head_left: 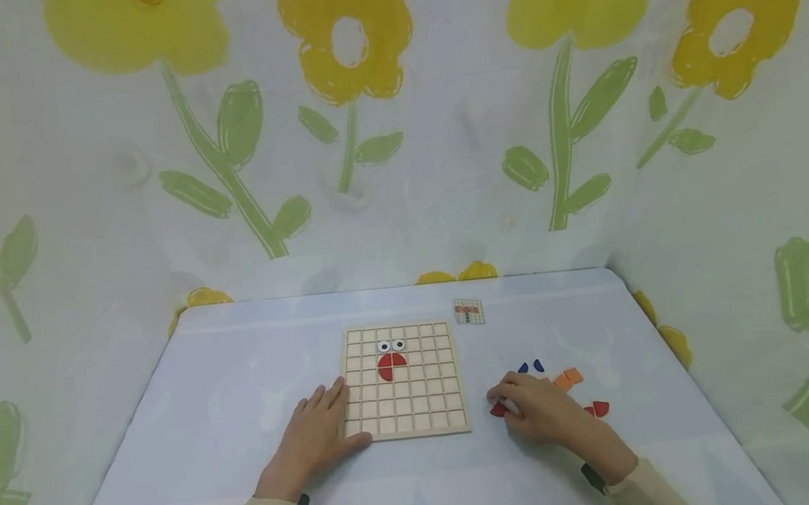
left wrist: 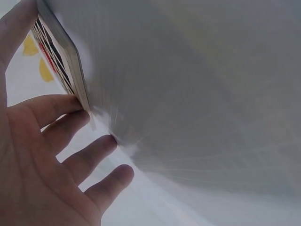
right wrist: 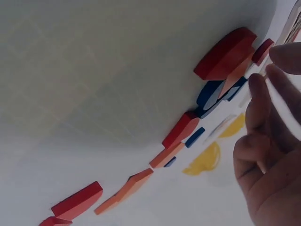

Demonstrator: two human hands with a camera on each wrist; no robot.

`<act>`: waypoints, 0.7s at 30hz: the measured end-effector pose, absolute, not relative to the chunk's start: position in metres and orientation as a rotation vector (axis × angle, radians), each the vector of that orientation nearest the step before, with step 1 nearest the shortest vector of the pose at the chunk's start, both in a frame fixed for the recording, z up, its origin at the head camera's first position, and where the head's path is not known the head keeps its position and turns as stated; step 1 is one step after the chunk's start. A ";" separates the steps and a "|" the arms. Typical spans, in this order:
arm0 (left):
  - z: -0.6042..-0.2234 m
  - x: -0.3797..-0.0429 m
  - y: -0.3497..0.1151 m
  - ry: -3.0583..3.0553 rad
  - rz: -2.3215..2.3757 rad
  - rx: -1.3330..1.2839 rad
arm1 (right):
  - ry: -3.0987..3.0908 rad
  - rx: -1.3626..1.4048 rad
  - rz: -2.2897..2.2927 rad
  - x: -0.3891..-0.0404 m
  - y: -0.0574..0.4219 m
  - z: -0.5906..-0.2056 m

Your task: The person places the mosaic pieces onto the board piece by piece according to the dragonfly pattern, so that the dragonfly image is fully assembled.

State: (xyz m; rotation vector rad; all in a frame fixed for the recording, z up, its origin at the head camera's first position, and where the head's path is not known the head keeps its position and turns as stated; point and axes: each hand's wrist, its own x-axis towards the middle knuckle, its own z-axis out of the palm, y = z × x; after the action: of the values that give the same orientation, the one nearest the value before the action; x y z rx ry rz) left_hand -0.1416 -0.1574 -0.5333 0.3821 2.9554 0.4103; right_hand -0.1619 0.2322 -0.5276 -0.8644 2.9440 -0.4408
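A square wooden grid board (head_left: 422,423) lies on the table, bearing two eye tiles (head_left: 391,345) and several red quarter-round pieces (head_left: 391,362). My left hand (head_left: 316,435) rests along the board's left edge, fingers extended; the left wrist view shows its fingertips against the board's side (left wrist: 77,77). To the right of the board, my right hand (head_left: 539,407) reaches low over loose pieces with bent fingers. One red piece (head_left: 498,410) shows between its fingertips and thumb in the head view. I cannot tell whether they grip it.
Blue pieces (head_left: 538,365), orange pieces (head_left: 568,379) and more red pieces (head_left: 602,409) lie around and beyond the right hand. A small pattern card (head_left: 468,311) sits behind the board's right corner. A flower-printed curtain (head_left: 439,158) stands behind the table (head_left: 239,369).
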 end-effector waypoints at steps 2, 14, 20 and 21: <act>-0.532 -0.142 -0.157 2.953 0.411 0.382 | 2.987 -0.802 -0.404 -0.160 0.230 -0.527; -0.536 -0.142 -0.157 2.955 0.431 0.382 | 3.025 -0.772 -0.376 -0.157 0.223 -0.525; -0.537 -0.142 -0.158 2.965 0.428 0.385 | 3.034 -0.802 -0.382 -0.157 0.223 -0.525; -0.537 -0.142 -0.158 2.966 0.428 0.386 | 3.035 -0.796 -0.378 -0.157 0.223 -0.525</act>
State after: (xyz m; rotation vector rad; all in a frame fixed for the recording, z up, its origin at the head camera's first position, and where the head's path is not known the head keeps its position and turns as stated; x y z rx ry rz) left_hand -0.1425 -0.1578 -0.5374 0.3860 2.9662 0.4278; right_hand -0.1570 0.2233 -0.5253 -0.7961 3.0346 -0.3780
